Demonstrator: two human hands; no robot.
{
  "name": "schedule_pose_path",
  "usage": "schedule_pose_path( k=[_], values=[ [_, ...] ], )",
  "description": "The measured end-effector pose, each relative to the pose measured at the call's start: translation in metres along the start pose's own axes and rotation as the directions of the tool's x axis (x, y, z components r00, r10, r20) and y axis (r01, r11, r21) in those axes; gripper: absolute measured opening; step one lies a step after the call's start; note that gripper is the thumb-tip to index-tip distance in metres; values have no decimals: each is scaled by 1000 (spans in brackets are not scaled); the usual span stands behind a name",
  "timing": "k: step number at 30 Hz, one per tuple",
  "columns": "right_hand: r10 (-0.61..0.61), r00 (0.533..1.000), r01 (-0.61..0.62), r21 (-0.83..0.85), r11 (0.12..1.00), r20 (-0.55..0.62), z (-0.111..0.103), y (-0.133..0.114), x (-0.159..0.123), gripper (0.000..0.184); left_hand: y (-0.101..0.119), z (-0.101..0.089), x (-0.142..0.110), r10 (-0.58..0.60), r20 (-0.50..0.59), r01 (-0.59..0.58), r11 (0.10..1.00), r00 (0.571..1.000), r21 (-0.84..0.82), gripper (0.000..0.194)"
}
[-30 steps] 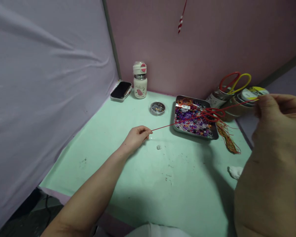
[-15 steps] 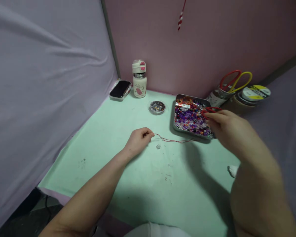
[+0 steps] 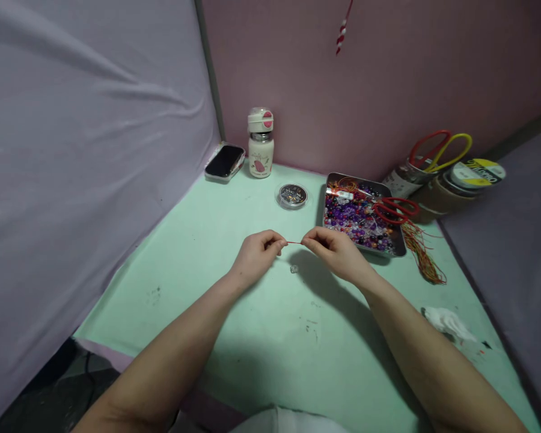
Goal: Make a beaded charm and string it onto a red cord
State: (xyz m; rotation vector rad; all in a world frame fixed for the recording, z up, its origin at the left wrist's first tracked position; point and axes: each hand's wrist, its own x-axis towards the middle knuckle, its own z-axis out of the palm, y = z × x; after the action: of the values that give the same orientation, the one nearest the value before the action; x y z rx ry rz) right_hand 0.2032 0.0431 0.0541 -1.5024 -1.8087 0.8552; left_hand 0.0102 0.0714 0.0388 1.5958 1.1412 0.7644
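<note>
A thin red cord (image 3: 294, 243) runs in a short straight stretch between my two hands, just above the table. My left hand (image 3: 260, 255) pinches one side of it between thumb and fingers. On the other side my right hand (image 3: 332, 249) pinches it the same way, close to the front left corner of the bead tray. Beneath the gap a small clear bead-like piece (image 3: 294, 269) lies on the table. Red-handled scissors (image 3: 395, 210) rest on the metal tray (image 3: 365, 248) of mixed purple, black, red and clear beads.
Behind my hands stand a round clear case (image 3: 292, 196), a white bottle (image 3: 261, 147) and a phone (image 3: 225, 162). At right are a jar (image 3: 460, 186), yellow-handled scissors (image 3: 455, 150) in a container, a bundle of cords (image 3: 426, 258) and a crumpled white thing (image 3: 448, 322).
My right hand has let go of the red scissors, leaving them on the bead tray, and moved left to pinch the cord near my left hand. My left hand has stayed about in place.
</note>
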Motion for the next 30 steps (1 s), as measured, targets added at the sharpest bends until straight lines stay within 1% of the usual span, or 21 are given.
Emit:
schedule_pose_path(
  k=[3, 9, 13, 15, 17, 18, 19, 20, 21, 22, 24, 27, 28, 30],
  values=[
    [3, 1000, -4, -67, 998, -24, -2, -4, -1, 21, -2, 0, 1, -27, -17, 27, 1000, 999, 0, 19],
    [-26, 1000, 25, -154, 988, -8, -4, -7, -3, 17, -8, 0, 3, -19, -83, 20, 1000, 996, 14, 18],
    [-27, 999, 21, -161, 987, -37, -4, -5, -2, 18, -9, 1, 4, -35, -72, 37, 999, 997, 30, 20],
    [-9, 997, -4, -165, 986, -78, -2, -2, -1, 19, -7, 1, 3, -1, -104, 6, 999, 995, 53, 23],
    [14, 993, -33, -161, 986, -118, 1, 0, 0, 20, -4, 3, -1, 90, -157, -77, 993, 983, 85, 31],
    [20, 991, -40, -155, 987, -132, 3, 1, 0, 21, -2, 5, -3, 143, -169, -129, 987, 975, 92, 34],
    [21, 990, -41, -145, 989, -142, 5, 1, 0, 21, -1, 7, -6, 184, -156, -173, 982, 970, 80, 37],
    [16, 989, -37, -135, 990, -149, 7, 1, 0, 22, 1, 10, -8, 212, -123, -208, 977, 969, 48, 38],
    [9, 988, -28, -124, 992, -152, 9, 0, -1, 22, 1, 13, -11, 215, -73, -216, 976, 974, -4, 39],
    [0, 989, -17, -113, 993, -151, 11, -1, -2, 22, 1, 16, -13, 194, -21, -195, 978, 981, -71, 42],
    [-13, 990, 0, -92, 996, -137, 14, -4, -4, 22, 0, 22, -14, 143, 47, -130, 969, 989, -210, 47],
    [-13, 994, 6, -65, 998, -113, 19, -10, -7, 23, -5, 28, -11, 93, 85, -53, 919, 992, -390, 48],
    [-11, 994, 4, -61, 998, -108, 20, -12, -8, 24, -6, 29, -9, 78, 88, -34, 907, 993, -420, 46],
    [-12, 995, 6, -61, 998, -102, 21, -14, -9, 24, -8, 28, -7, 44, 84, -4, 907, 995, -421, 40]
  ],
)
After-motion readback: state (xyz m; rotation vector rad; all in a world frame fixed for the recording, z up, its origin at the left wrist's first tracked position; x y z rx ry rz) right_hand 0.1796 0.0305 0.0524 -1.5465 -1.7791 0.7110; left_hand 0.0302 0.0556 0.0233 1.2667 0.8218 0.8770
